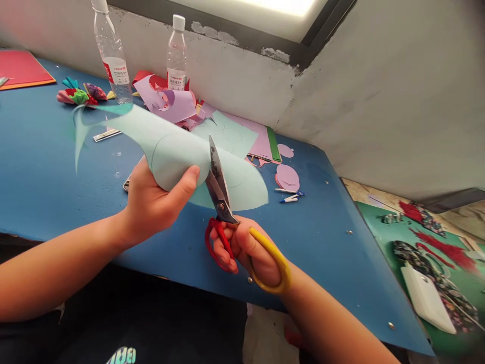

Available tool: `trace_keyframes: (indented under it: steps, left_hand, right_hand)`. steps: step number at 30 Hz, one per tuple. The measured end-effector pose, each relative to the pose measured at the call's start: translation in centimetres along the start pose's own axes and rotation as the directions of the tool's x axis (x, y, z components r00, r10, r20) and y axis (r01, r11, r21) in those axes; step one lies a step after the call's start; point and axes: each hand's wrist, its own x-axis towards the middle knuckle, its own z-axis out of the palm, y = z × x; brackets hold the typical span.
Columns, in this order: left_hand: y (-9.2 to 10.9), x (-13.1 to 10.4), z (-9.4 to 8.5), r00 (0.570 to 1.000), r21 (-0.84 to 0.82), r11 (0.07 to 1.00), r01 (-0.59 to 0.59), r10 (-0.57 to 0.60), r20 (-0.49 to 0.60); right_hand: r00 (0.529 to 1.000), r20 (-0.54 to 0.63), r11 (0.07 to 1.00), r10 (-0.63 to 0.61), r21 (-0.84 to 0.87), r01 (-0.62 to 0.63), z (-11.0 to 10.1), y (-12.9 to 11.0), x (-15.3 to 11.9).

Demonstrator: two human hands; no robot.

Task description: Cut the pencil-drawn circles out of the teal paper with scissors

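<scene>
Nearest, at six o'clock, the person's dark garment (182, 318) bears a pale print cut off by the picture's lower edge. The right hand (246, 247) has its grip closed on steel scissors with one red and one yellow handle loop (221, 205), fingers in the red loop and the yellow one around the thumb's base. The blades stand at the middle of the pale mint-green paper sheet (178, 151), one in front, the other's tip hidden. The left hand (155, 202) pinches that sheet above the blue worktop (326, 247), thumb in front, fingers concealed; the sheet's far-left end is blurred. Behind the left wrist, only an edge of a flat object (126, 183) shows, too covered to identify.

Near three o'clock, blue-and-white pens (290, 199) lie beside stacked lilac paper discs (288, 178). Toward eleven o'clock, lilac and red paper scraps (170, 103) are heaped.

Farther back stand two clear plastic bottles with red-and-white labels: one at half past ten (109, 45), its cap cut off above, another at eleven (177, 53), its base hidden by the scraps. Whether either holds water is hard to make out.
</scene>
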Motion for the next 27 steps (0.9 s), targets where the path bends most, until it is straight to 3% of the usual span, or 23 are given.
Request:
trace_keyframes:
  steps: [4,6,9,12,16,22,27]
  left_hand:
    - [-0.2,0.1,-0.3,0.997,0.133,0.988,-0.078,0.078,0.006]
    - [-0.1,0.2,-0.4,0.998,0.122,0.991,-0.06,0.058,0.017]
    - [0.3,0.4,-0.6,0.991,-0.01,0.995,0.102,-0.101,0.087]
    - [0.6,0.6,-0.7,0.956,-0.144,0.953,0.268,-0.245,0.159]
    - [0.5,0.6,-0.7,0.938,-0.238,0.911,0.336,-0.3,0.176]
    - [0.2,0.3,-0.8,0.955,-0.253,0.928,0.272,-0.228,0.189]
    - [0.3,0.4,-1.1,0.967,-0.259,0.951,0.169,-0.109,0.228]
  right_hand:
    - [0.996,0.073,0.992,0.047,0.111,-0.055,-0.5,0.7,0.3]
    - [0.996,0.078,0.993,0.041,0.111,-0.05,-0.7,0.8,0.3]
    - [0.996,0.087,0.997,0.012,0.079,-0.019,-0.7,0.7,0.3]
    - [0.994,0.11,0.996,0.002,0.088,-0.012,-0.6,0.9,0.4]
    - [0.994,0.107,0.994,-0.012,0.113,-0.001,-0.2,0.9,0.5]
    - [0.977,0.056,0.976,-0.206,-0.055,0.209,0.7,0.1,0.5]
    - [0.969,0.086,0.954,-0.233,-0.171,0.245,0.5,-0.1,0.1]
